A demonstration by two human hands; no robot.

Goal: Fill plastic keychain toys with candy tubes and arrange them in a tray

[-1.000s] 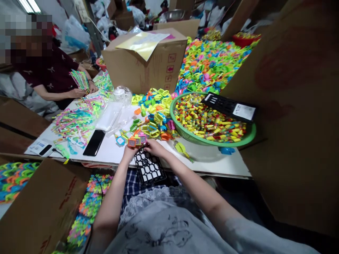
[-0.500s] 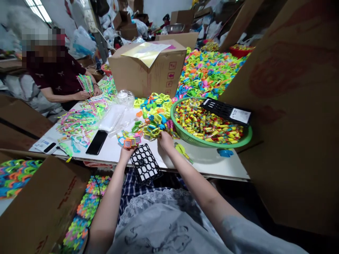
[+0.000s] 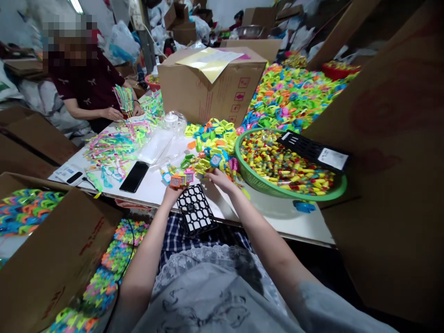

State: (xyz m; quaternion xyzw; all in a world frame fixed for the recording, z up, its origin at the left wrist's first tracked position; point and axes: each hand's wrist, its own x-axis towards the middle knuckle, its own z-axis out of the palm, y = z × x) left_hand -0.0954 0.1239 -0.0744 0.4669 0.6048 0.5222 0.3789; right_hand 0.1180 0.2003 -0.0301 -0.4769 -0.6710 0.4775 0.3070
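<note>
"Starting from your left, what is on the counter (image 3: 284, 217)?"

"A black smartphone (image 3: 134, 177), then your left hand (image 3: 170, 195), pinching a cluster of toy watches (image 3: 175, 180) near the front edge."

"And next?"

"A black grid tray (image 3: 197, 210) across that edge; your right hand (image 3: 221, 180) at the watch pile (image 3: 225, 138), whether gripping one I cannot tell; then a green basket (image 3: 257, 179)."

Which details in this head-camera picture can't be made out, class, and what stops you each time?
Head view:
- Left hand: some fingers hidden behind the toy watches it holds.
- Right hand: fingertips too small to tell whether they grip the blue toy watch.
- White label on the black plastic tray over the green basket: print too small.
- Open cardboard carton: cut off by the left edge.
</note>
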